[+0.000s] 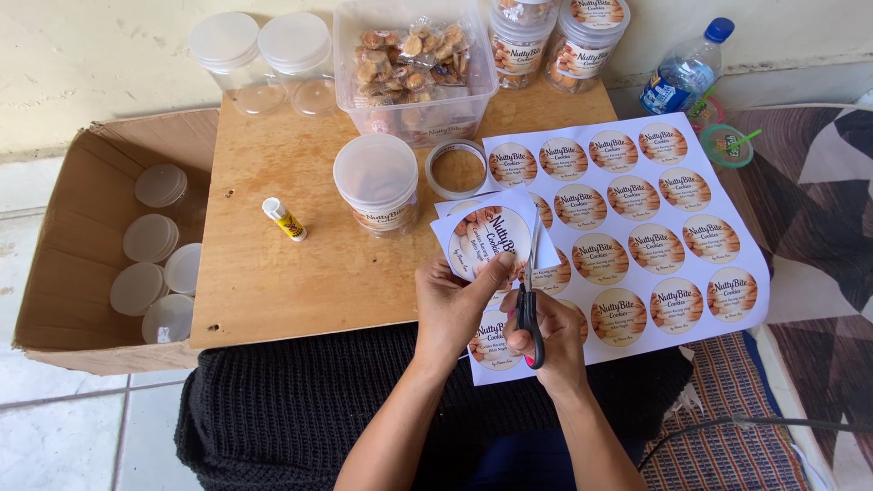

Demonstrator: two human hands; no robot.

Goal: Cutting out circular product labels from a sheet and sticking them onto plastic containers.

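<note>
Your table (300, 273) carries the label sheet (673, 227) at right. Your left hand (455, 305), grip closed, pinches a cut label piece (486, 238) above the sheet's near edge. Your right hand (550, 336), grip closed, holds scissors (529, 305), blades at that piece.

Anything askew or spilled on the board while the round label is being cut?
Nothing spilled. The glue stick lies on its side alone on the wooden board, and the label sheet overhangs the board's right edge. Left hand holds the label; right hand works the scissors.
</note>
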